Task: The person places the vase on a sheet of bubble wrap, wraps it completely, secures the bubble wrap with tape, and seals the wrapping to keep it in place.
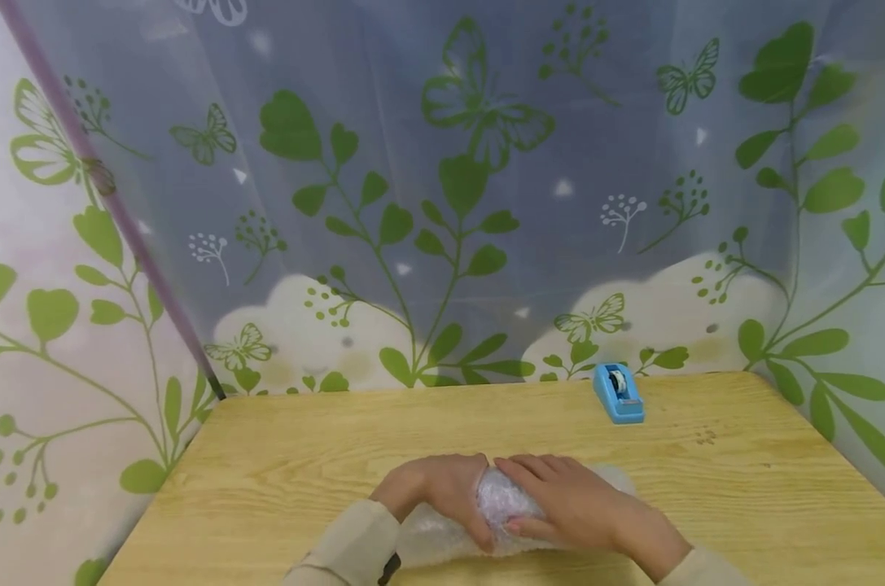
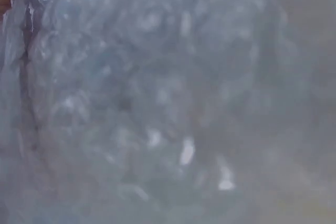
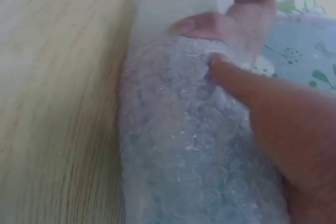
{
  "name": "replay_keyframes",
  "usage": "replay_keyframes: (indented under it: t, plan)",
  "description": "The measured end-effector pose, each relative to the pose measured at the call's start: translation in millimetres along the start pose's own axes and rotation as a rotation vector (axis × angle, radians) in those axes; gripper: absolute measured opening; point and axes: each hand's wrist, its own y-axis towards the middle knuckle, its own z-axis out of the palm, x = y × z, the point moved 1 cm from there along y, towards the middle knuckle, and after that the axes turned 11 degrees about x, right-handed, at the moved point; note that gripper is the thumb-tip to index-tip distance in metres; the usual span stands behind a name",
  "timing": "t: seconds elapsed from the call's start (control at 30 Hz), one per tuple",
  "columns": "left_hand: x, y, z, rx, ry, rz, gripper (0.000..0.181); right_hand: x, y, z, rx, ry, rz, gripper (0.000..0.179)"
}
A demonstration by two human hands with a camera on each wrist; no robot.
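Note:
A long bundle of clear bubble wrap [image 1: 506, 498] lies crosswise near the front of the wooden table [image 1: 325, 439]. My left hand [image 1: 453, 495] grips its middle, with the thumb on the near side and the fingers over the far side. Just to the right, my right hand [image 1: 577, 506] holds the same bundle, its thumb pressed on the wrap. In the right wrist view both thumbs lie on the bubbly surface [image 3: 184, 129], close together. Blurred bubble wrap [image 2: 152, 77] fills most of the left wrist view. Whatever the wrap may contain cannot be made out.
A blue tape dispenser [image 1: 619, 395] with a roll of tape stands at the back right of the table. Behind the table hangs a curtain [image 1: 486, 244] printed with leaves and butterflies. A thin pole [image 1: 149, 252] slants down at the left back corner.

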Motion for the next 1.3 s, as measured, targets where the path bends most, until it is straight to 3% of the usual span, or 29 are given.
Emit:
replay_keyframes:
  t: [0.13,0.2,0.27,0.33,0.5,0.6,0.73,0.93,1.1,1.3]
  plan:
    - [0.4,-2.6,0.2,-0.026,-0.003,-0.029,0.05,1.6,3.7,7.6,-0.017,-0.106,0.031,0.089]
    - [0.6,-4.4,2.7,-0.05,-0.011,-0.065,0.054,1.5,5.7,12.7,-0.063,-0.17,0.027,0.094]
    - [0.1,-5.7,6.7,-0.089,0.043,-0.092,0.059,0.2,7.1,17.8,-0.117,-0.221,0.009,0.095]
    - [-2.0,-7.5,11.8,-0.141,0.18,-0.135,0.068,-1.1,7.6,21.5,-0.148,-0.249,-0.003,0.093]
    - [-12.6,-14.6,32.5,-0.346,0.706,-0.243,0.092,-3.6,7.4,25.5,-0.134,-0.221,0.015,0.09]
    - [-15.6,-18.7,44.4,-0.47,0.847,-0.262,0.094,-2.5,7.5,26.4,-0.113,-0.194,0.026,0.09]
    - [-7.5,-21.8,48.6,-0.527,0.835,-0.251,0.095,-0.1,8.8,24.3,-0.12,-0.198,0.003,0.09]
    - [8.6,-23.6,53.7,-0.623,0.831,-0.148,0.093,-6.7,7.0,21.0,-0.088,-0.142,-0.012,0.093]
    - [9.9,-23.2,57.4,-0.701,0.857,-0.107,0.09,-10.2,2.6,20.9,-0.14,-0.152,-0.023,0.092]
    - [6.9,-23.1,57.3,-0.665,0.884,-0.147,0.097,-8.9,3.7,22.6,-0.153,-0.204,-0.01,0.093]
